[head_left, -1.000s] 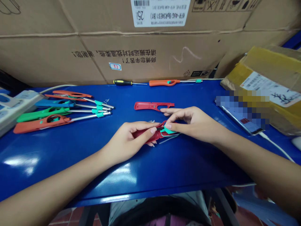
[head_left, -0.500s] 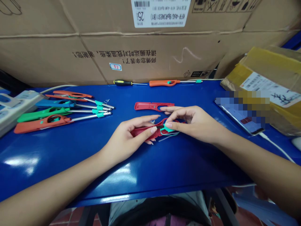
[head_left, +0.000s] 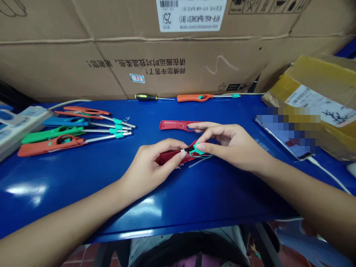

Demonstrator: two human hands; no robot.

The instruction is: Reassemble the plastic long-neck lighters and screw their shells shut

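Note:
My left hand [head_left: 158, 163] is closed around one half of a red lighter casing [head_left: 165, 157], its inner side turned up. Between that thumb and fingers a small black part with a whitish end [head_left: 187, 150] shows over the casing. My right hand [head_left: 226, 146] pinches a green trigger piece [head_left: 199, 149] beside the black part. Thin wires [head_left: 196, 156] run below the green piece. Behind both hands lies the other red casing half [head_left: 174, 125], its right end partly covered by my right fingers. A thin clear strip [head_left: 197, 163] lies on the table just below.
Several lighters, among them a green one [head_left: 52, 134], lie at left beside a white power strip [head_left: 30, 120]. A screwdriver [head_left: 146, 97] and an orange lighter [head_left: 191, 98] lie along the large cardboard box [head_left: 111, 70]. A phone [head_left: 280, 137] and a taped box [head_left: 314, 96] are at right.
The fingers of my left hand have drawn in from spread to pinching near the black part. My right hand keeps its hold on the green trigger piece, almost unmoved.

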